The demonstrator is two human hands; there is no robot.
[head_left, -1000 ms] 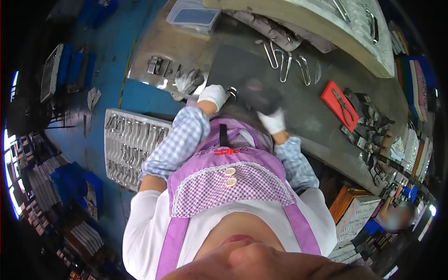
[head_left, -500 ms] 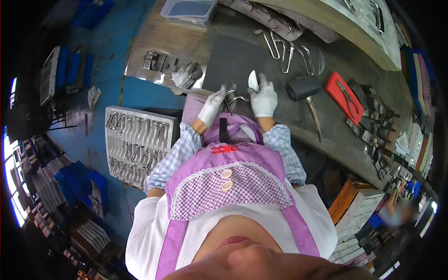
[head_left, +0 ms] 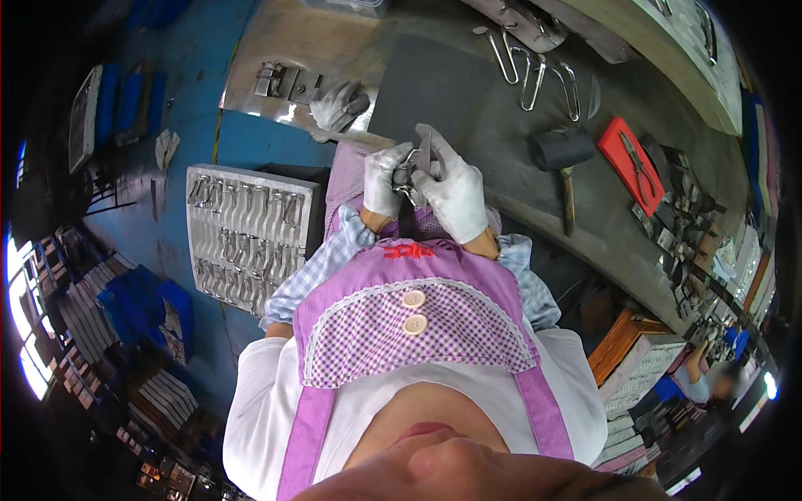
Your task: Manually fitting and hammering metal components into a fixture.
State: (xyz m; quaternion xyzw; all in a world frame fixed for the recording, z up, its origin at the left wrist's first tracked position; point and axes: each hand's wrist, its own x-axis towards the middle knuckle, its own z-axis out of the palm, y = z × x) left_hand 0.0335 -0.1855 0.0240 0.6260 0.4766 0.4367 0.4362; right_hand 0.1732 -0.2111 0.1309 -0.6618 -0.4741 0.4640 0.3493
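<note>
Both my hands wear white gloves and meet over my lap, close to the bench's near edge. In the curled fingers of my left hand is a small shiny bent metal part. My right hand grips a thin flat metal blade with a tapering tip. The blade stands against the metal part, and my right fingers overlap both. How far the two touch is hidden by the gloves. Several bent metal rods lie further off on the bench, beside a pale half-round piece.
A black-headed mallet lies right of my hands. Beyond it, pliers rest on a red tray. A metal fixture and a soiled glove sit at the bench's left. A grey moulded tray with shiny parts stands at my left.
My right hand has moved left to meet my left hand, bringing the blade against the metal part. The view has shifted slightly.
</note>
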